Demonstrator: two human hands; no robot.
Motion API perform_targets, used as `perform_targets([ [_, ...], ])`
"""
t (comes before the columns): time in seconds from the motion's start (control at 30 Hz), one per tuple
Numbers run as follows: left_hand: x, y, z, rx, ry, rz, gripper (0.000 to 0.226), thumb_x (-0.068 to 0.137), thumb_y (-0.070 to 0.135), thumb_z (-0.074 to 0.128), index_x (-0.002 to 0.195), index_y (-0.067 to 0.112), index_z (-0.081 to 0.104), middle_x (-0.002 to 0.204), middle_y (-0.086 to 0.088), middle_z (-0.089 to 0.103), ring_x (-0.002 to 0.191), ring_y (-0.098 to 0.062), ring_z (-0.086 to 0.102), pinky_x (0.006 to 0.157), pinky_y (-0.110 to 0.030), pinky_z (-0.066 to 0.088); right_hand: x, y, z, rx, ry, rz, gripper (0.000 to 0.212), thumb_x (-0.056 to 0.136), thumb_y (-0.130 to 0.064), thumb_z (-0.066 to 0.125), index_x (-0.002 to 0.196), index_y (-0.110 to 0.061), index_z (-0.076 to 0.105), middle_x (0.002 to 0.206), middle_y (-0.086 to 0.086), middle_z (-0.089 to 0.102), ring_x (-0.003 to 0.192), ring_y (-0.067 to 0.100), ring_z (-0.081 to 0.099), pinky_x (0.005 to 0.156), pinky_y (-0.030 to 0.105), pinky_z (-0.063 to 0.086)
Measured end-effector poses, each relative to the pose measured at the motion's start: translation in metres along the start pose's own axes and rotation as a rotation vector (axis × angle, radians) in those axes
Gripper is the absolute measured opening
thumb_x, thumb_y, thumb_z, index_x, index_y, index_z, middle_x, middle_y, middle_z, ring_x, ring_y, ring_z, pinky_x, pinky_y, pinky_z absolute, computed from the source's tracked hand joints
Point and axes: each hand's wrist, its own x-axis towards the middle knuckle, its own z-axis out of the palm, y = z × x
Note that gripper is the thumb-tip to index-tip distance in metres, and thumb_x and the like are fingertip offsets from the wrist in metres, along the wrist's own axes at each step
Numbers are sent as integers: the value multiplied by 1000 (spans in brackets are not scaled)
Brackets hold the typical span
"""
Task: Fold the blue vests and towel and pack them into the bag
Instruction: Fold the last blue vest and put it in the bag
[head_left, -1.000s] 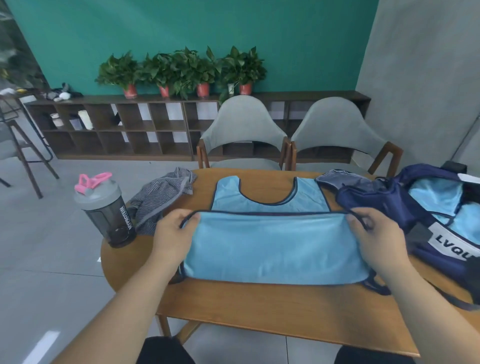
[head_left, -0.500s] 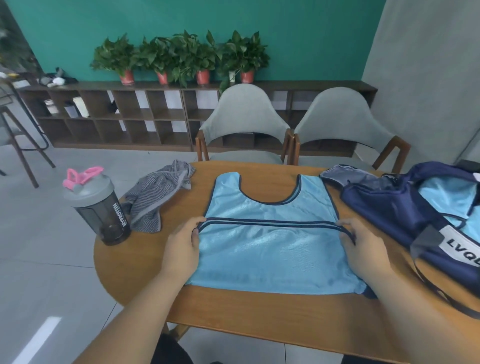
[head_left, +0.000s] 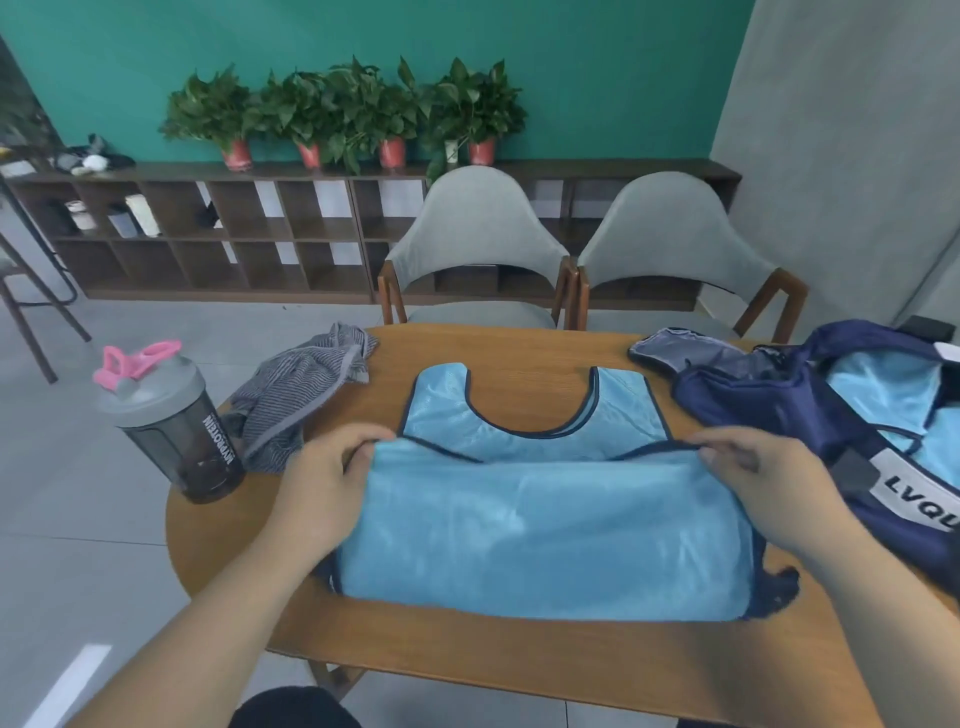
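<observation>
2 hands fold a blue vest (head_left: 545, 525) on a round wooden table (head_left: 519, 670): the left hand (head_left: 324, 488) and right hand (head_left: 763, 483) each pinch a top corner of the doubled-over hem. Just right lies an open navy bag (head_left: 769, 410); a striped towel (head_left: 296, 400) sits crumpled at far left.

I see a teal wall (head_left: 571, 78) at 12 o'clock and a grey wall (head_left: 841, 156) at 2. A low dark shelf (head_left: 156, 236) runs along the teal one, with potted plants (head_left: 353, 109) on top. Two grey chairs (head_left: 475, 228) stand at the round wooden table (head_left: 519, 670). Grey tiled floor (head_left: 78, 493) lies at 9.
</observation>
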Motion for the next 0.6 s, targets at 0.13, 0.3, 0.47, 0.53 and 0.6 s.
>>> perform_targets([
  [0.13, 55, 12, 14, -8, 23, -95, 31, 107, 6, 53, 106, 24, 79, 77, 8, 66, 54, -4, 54, 56, -31, 48, 53, -12, 7, -86, 59, 7, 20, 102, -27, 64, 110, -42, 75, 98, -8, 73, 88, 9, 64, 74, 34, 50],
  [0.3, 64, -14, 64, 181, -220, -211, 29, 104, 9, 54, 124, 15, 75, 131, -7, 68, 112, -28, 66, 96, -28, 48, 79, 16, 59, -243, -36, 58, 33, 101, -11, 61, 127, -30, 70, 118, 6, 72, 94, 27, 65, 79, 32, 49],
  [0.47, 21, -28, 83, 403, -121, -118, 36, 104, 18, 50, 137, 11, 63, 137, 4, 48, 79, -26, 65, 74, -40, 58, 48, 36, 84, -313, 80, 23, 35, 102, -9, 53, 128, -26, 70, 122, 12, 66, 99, 29, 64, 79, 33, 48],
  [0.53, 8, -28, 79, 451, -127, -94, 33, 104, 20, 52, 133, 11, 64, 135, 6, 48, 71, -26, 63, 64, -41, 57, 36, 38, 81, -347, 89, 7, 34, 103, -10, 52, 128, -24, 70, 118, 11, 63, 91, 29, 63, 73, 33, 43],
  [0.6, -6, -28, 71, 450, -146, -100, 35, 103, 23, 55, 134, 12, 63, 134, 7, 48, 73, -26, 65, 64, -41, 57, 21, 40, 75, -361, 94, -19, 31, 102, -10, 55, 123, -25, 72, 112, 10, 63, 79, 24, 57, 68, 33, 40],
])
